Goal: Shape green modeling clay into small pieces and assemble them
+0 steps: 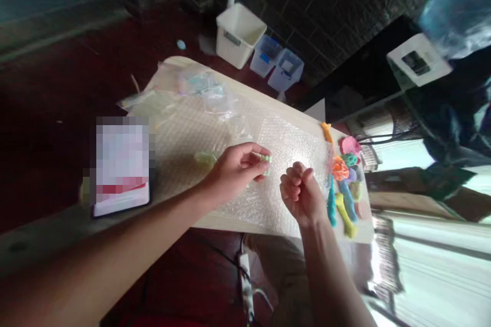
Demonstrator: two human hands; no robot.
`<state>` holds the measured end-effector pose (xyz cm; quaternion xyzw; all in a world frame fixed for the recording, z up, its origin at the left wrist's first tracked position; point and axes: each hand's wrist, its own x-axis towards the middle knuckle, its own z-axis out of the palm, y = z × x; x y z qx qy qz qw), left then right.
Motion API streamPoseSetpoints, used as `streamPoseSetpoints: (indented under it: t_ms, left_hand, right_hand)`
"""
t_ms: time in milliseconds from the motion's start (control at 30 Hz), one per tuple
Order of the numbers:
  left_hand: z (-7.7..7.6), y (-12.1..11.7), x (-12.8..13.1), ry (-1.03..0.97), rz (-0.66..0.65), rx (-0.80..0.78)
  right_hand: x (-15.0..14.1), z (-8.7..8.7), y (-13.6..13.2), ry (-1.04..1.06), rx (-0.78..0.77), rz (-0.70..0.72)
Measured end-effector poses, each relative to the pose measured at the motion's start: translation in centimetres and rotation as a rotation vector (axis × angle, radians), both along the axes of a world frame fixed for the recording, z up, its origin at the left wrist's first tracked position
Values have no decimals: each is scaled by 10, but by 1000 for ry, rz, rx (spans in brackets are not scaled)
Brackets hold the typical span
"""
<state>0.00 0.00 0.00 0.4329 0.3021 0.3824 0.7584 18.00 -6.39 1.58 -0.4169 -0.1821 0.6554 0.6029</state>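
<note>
The left hand [238,168] is closed on a light-green piece [268,159], pinched between thumb and fingers above a sheet of bubble wrap [282,133]. Only a bumpy edge of the piece shows at the fingertips; the remainder is covered by the hand, and its full shape cannot be established.

Just right of the grip, the right hand [302,191] is raised with fingers curled toward the palm. Whether it is closed on anything cannot be told.

Left of the grip, a pale green item [204,157] lies on the wrap, blurred and partly covered by the left hand. Beyond the grip, to the far left, are clear plastic bags [218,99]; glare and folds obscure any contents. Farther left stands a tablet-like device [123,204], its screen mostly pixelated and unreadable.

Right of the grip, past the right hand, coloured items crowd the table [362,237]: an orange latticed ball [339,168], a yellow-green bone-shaped piece [345,217] and a teal stick [332,207], the last partly hidden by the right hand. Several behind them overlap and cannot be separated with certainty.

Well beyond the grip, a white basket [230,48] stands on the floor; its interior appears only in part.
</note>
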Motion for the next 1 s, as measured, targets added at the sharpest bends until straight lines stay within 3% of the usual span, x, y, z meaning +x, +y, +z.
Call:
streamPoseSetpoints:
  t_ms: [533, 800, 1000]
  left_hand:
    - [-4, -4, 4, -9, -37, -3]
    - [-4, -5, 4, -27, -51, -22]
    - [-3, -6, 6, -24, -67, -17]
  right_hand:
    - [6, -7, -1, -210, 48, -76]
    - [2, -5, -1, -212, 19, -93]
    - [0, -6, -1, -321, 103, -102]
